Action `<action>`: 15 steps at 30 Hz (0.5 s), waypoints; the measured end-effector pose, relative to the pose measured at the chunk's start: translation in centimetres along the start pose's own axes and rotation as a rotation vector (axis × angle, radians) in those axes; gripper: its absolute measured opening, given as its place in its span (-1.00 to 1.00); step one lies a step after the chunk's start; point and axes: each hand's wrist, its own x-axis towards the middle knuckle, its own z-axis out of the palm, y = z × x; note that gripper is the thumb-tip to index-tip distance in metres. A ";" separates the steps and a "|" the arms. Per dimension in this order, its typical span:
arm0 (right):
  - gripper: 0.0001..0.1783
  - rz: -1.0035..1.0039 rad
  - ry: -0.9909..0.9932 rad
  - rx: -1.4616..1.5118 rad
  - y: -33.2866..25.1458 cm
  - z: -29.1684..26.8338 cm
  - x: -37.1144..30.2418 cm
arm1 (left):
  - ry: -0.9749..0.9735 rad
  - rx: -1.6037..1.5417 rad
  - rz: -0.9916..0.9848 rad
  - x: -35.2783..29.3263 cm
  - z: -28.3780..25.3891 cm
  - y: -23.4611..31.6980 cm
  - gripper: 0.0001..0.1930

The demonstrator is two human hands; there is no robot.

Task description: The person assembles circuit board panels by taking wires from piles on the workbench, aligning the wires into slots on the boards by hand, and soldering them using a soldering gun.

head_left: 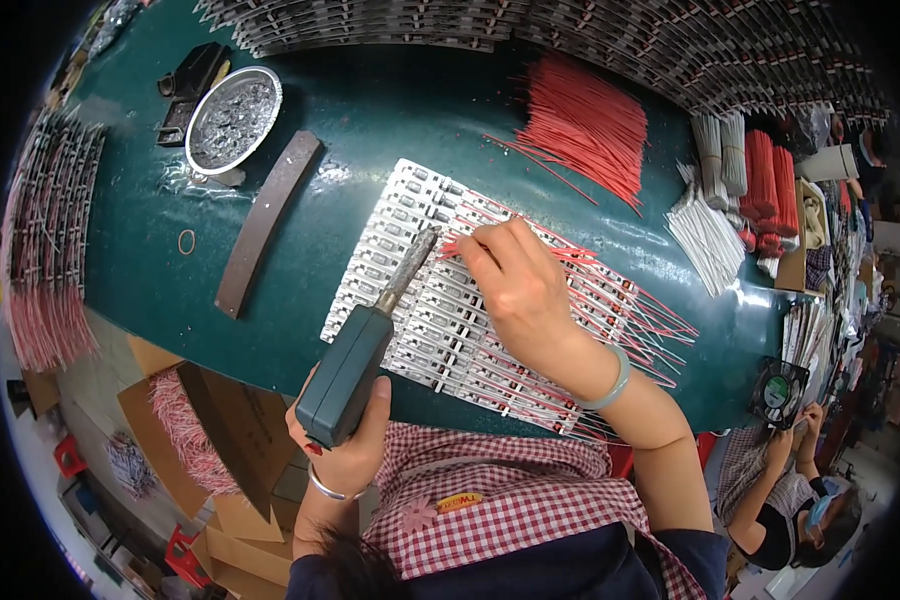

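Observation:
My left hand (355, 455) is wrapped round the dark green body of a soldering gun (345, 375). Its crusty grey tip (413, 265) points up and away over a white panel of small parts in rows (410, 190), close to my right fingertips. My right hand (523, 285) pinches red wires (450, 247) at the panel's upper middle, thumb and forefinger closed on them. Many red and white wires (660, 340) trail from the panel toward the right. The palm hides part of the rows beneath it.
Loose red wires (585, 125) lie beyond the panel, with bundled white wires (705, 240) to the right. A silver bowl of metal scraps (232, 120) and a brown bar (268, 225) sit left. Stacked panels (55, 220) line the edge. Another person (795, 510) works at right.

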 end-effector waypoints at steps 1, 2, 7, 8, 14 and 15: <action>-0.73 0.000 0.002 -0.009 0.0 0.0 0.0 | -0.003 -0.004 -0.006 0.0 0.1 -0.1 -0.77; -0.73 -0.002 0.003 -0.009 0.0 -0.1 0.1 | -0.007 -0.008 -0.011 0.0 0.2 -0.1 -0.76; -0.74 -0.003 0.010 -0.011 0.0 0.1 0.0 | 0.005 -0.010 0.073 0.2 0.5 0.3 -0.77; -0.74 -0.003 0.010 -0.011 0.0 0.0 0.0 | -0.002 -0.021 0.064 0.3 0.6 0.3 -0.78; -0.71 -0.003 0.011 -0.019 0.1 0.1 -0.1 | -0.057 0.041 0.147 1.1 1.0 0.5 -0.80; -0.70 -0.008 0.014 -0.018 0.1 0.0 0.0 | -0.058 0.040 0.147 1.0 1.1 0.5 -0.80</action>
